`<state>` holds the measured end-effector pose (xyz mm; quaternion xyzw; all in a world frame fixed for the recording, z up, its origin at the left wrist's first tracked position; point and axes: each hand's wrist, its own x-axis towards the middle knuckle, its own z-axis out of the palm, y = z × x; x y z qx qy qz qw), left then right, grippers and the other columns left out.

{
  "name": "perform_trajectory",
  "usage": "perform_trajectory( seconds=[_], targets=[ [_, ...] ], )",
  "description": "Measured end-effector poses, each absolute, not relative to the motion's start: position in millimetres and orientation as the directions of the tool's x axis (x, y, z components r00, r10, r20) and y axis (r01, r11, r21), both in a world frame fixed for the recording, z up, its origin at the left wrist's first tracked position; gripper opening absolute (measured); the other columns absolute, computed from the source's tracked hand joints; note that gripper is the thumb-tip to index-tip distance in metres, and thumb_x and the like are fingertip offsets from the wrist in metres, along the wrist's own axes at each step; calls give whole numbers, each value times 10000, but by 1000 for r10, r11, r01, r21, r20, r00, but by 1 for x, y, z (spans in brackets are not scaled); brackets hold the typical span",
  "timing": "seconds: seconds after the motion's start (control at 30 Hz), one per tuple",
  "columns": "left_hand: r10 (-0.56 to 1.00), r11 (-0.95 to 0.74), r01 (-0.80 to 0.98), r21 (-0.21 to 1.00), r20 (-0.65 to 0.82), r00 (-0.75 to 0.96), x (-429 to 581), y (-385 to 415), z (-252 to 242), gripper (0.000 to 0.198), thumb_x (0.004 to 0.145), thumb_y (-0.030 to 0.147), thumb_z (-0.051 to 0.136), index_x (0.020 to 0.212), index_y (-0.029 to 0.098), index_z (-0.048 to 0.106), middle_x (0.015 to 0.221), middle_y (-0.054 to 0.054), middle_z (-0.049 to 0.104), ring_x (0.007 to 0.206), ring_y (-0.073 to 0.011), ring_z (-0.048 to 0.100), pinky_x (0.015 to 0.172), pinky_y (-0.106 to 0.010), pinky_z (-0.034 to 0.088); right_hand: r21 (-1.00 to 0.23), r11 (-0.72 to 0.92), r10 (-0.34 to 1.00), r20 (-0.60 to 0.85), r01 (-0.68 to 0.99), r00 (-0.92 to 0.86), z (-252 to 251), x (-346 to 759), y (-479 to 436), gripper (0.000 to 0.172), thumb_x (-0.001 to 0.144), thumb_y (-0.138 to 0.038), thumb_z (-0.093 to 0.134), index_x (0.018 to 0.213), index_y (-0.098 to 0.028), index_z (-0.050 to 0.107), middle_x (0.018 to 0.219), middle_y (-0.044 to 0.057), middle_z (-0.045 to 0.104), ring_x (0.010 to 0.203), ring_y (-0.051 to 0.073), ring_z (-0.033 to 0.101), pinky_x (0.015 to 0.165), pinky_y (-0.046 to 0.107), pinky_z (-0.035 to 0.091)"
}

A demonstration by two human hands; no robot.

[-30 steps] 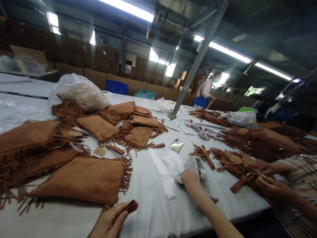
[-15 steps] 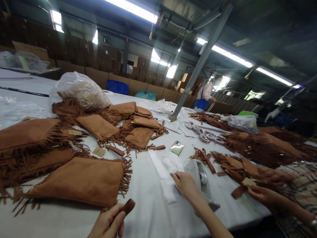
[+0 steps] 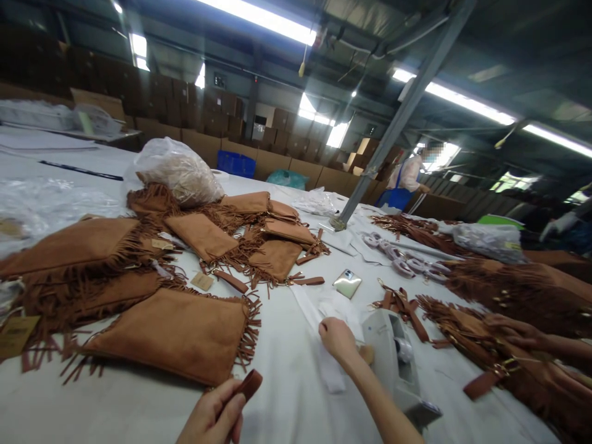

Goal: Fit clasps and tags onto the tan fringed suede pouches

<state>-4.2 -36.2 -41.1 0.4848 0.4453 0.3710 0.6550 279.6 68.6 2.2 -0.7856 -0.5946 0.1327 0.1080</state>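
My left hand is closed round the brown wrist strap of a tan fringed pouch, which lies flat on the table. My right hand has its fingers curled in over white strips of thin material; whatever they may grip is hidden. Just right of that hand and forearm stands a grey tape dispenser. Beyond it lies a phone, back side up.
More fringed pouches with paper tags are heaped at left and centre. Loose straps lie past the dispenser. A co-worker's hands handle a pouch at right. A slanting metal post rises from the table; a plastic bag sits behind.
The view has swung left, so things appear further right. My right hand has drawn its fingers in and lies further left relative to the dispenser. My left hand keeps hold of the strap.
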Motion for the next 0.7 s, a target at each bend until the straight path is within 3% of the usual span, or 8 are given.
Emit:
perform_trajectory(
  seconds=[0.17, 0.27, 0.33, 0.4, 0.53, 0.7],
  targets=[
    [907, 352, -235, 906, -269, 323, -9, -23, -40, 500, 748, 639, 569, 951, 187, 504, 482, 90, 445, 303, -36, 245, 317, -167, 143, -661, -249, 968, -171, 708, 181, 10, 265, 44, 339, 854, -396, 467, 806, -110, 642, 690, 55, 622, 580, 127, 542, 555, 240, 426],
    [884, 445, -375, 813, -333, 328, -11, -15, -33, 489, 717, 605, 632, 940, 198, 479, 476, 119, 395, 290, -24, 223, 309, -153, 159, -907, -304, 952, -298, 290, 65, 4, 230, 14, 372, 788, -505, 577, 834, -137, 605, 665, 6, 555, 544, 82, 468, 519, 198, 393],
    [857, 500, -379, 778, -383, 345, -11, -10, -26, 461, 710, 593, 647, 873, 197, 475, 475, 123, 377, 297, -22, 225, 310, -150, 168, -909, -405, 914, -399, -96, -75, 1, 203, -6, 368, 692, -481, 712, 777, -144, 589, 624, -24, 495, 528, 62, 417, 489, 175, 333],
    [823, 547, -324, 772, -426, 376, -12, -7, -21, 448, 710, 592, 648, 820, 195, 473, 471, 121, 370, 300, -22, 229, 311, -151, 159, -836, -470, 882, -432, -284, -188, -1, 180, -21, 347, 651, -419, 775, 712, -143, 573, 601, -40, 460, 526, 51, 383, 479, 167, 283],
    [735, 624, -221, 749, -468, 491, -14, -2, -15, 449, 708, 598, 641, 828, 188, 504, 436, 128, 334, 302, -27, 202, 314, -156, 126, -813, -481, 874, -415, -327, -253, -6, 155, -35, 358, 649, -381, 790, 621, -146, 522, 537, -70, 387, 492, 41, 292, 465, 182, 212],
    [769, 569, -228, 790, -414, 487, -16, -4, -15, 353, 649, 416, 739, 735, 200, 473, 396, 133, 316, 305, -34, 201, 311, -165, 149, -851, -481, 870, -434, -212, -234, -20, 156, -38, 414, 590, -454, 806, 640, -153, 525, 522, -72, 405, 478, 48, 276, 473, 209, 189]
  ],
)
